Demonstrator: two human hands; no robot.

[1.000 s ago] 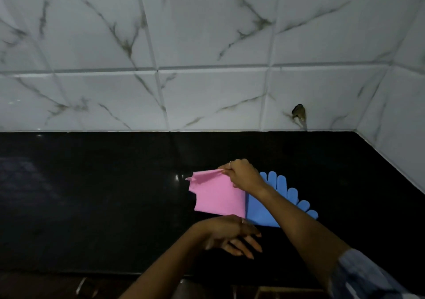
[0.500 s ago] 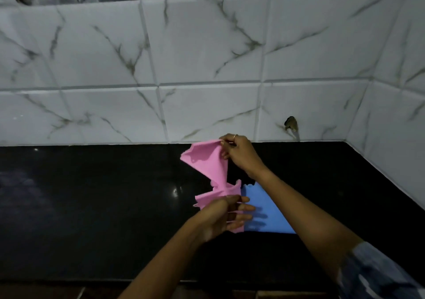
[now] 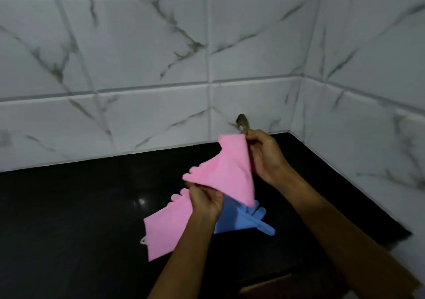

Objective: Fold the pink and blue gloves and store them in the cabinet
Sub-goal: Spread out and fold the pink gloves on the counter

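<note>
Both hands' fingers pinch raised pink glove (image 3: 230, 169); second pink glove (image 3: 165, 232), blue glove (image 3: 239, 218) beneath on counter (image 3: 69, 206).

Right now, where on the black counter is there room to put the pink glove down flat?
The black counter is bare on the left, from the tiled wall to the lying pink glove. A smaller bare strip runs beside the right wall. The middle is crowded: the blue glove, both hands and the lifted pink glove.

Two bare forearms in shot, both uncovered from wrist to frame edge. Left hand (image 3: 205, 201) wears nothing visible. Right hand (image 3: 266, 156) blurred; any ring on its fingers can't be made out.
</note>
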